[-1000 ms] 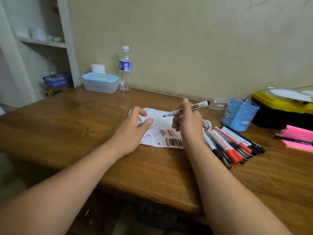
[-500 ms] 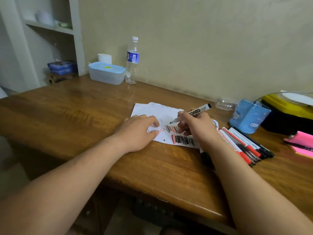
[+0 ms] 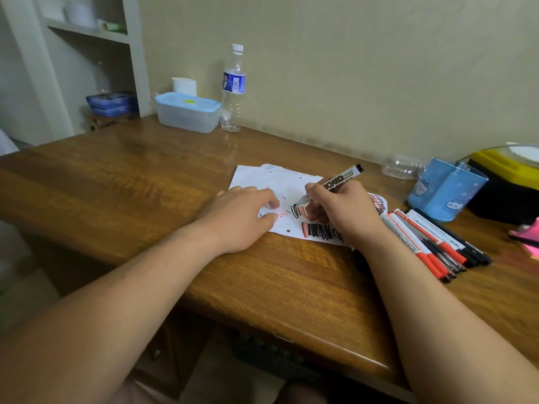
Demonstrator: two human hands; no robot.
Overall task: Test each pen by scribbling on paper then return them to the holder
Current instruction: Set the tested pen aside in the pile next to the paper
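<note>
A white sheet of paper (image 3: 287, 182) with red and black scribbles lies on the wooden desk (image 3: 145, 182). My right hand (image 3: 341, 211) grips a black whiteboard marker (image 3: 339, 180), its tip down on the paper among the scribbles. My left hand (image 3: 242, 212) rests on the paper's left part, fingertips pressing it flat. A row of several red and black pens (image 3: 431, 243) lies on the desk to the right of my right hand. The blue pen holder (image 3: 446, 193) stands behind them, and I see no pens in it.
A lidded plastic box (image 3: 188, 112) and a water bottle (image 3: 233, 88) stand at the back by the wall. An empty clear bottle (image 3: 404, 167) lies near the holder. A yellow-and-black case (image 3: 507, 182) and pink notes (image 3: 529, 233) sit at the far right. Shelves (image 3: 87, 33) rise at left.
My right hand has lowered the marker from above the sheet until its tip touches the paper. My left hand has settled flat on the sheet. My view has moved closer.
</note>
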